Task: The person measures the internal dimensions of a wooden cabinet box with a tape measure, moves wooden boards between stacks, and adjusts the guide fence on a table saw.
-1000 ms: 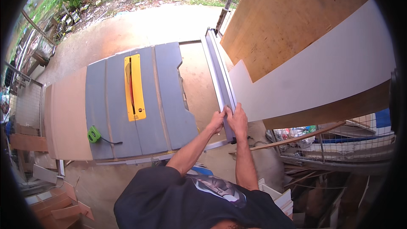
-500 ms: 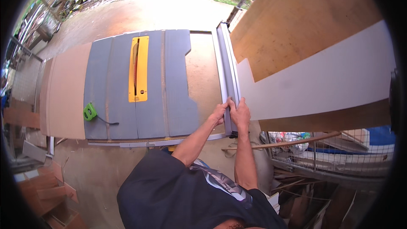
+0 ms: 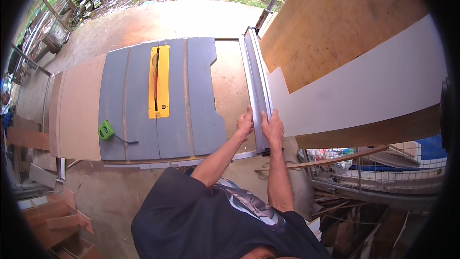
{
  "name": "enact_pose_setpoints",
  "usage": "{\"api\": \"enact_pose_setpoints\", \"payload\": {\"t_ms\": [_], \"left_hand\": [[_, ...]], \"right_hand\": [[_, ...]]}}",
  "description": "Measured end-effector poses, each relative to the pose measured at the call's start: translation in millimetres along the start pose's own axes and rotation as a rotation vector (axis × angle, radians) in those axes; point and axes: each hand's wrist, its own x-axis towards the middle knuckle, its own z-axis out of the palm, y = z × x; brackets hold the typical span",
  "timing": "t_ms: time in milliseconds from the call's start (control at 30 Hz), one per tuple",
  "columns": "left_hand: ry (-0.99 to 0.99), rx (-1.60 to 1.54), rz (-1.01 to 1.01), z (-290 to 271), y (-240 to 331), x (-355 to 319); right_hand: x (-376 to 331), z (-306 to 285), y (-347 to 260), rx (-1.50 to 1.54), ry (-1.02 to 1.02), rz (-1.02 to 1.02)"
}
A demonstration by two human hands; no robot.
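Head view: I see the long metal fence [image 3: 257, 86] just right of centre, across a gap from the grey bench [image 3: 139, 69]. The right hand [image 3: 272, 128] has its thumb and fingers clamped over the near end's right rail, probably to steady it. The left hand [image 3: 245, 123] sits at the left side, perhaps bracing; I cannot tell whether its fingers grip. The green tape measure [image 3: 105, 130] lies at frame left, seemingly set aside from the yellow blade plate [image 3: 165, 76].

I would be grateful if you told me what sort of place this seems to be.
It looks like a woodworking workshop: there is a table saw with its blade showing through a yellow insert, a large wooden panel on the right, and wood offcuts at the lower left.
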Motion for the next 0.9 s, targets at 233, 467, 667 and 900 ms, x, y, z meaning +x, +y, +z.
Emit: {"api": "enact_pose_setpoints", "payload": {"t_ms": [233,467,667,900], "left_hand": [[-0.328,-0.536,-0.062,27.2,-34.9,67.1],[0.223,0.057,0.021,16.6,-28.8,96.4],[-0.074,0.304,0.627,-73.9,46.8,-101.5],[1.253,1.196,0.997,-367.7,152.6,-246.2]], "right_hand": [[-1.3,-1.0,-1.9,0.087,0.155,-0.087],[8.7,17.7,-4.3,-0.009,0.191,-0.281],[-14.6,12.8,17.3,0.068,0.298,-0.147],[-61.0,36.4,-62.4,0.18,0.542,-0.35]]}}
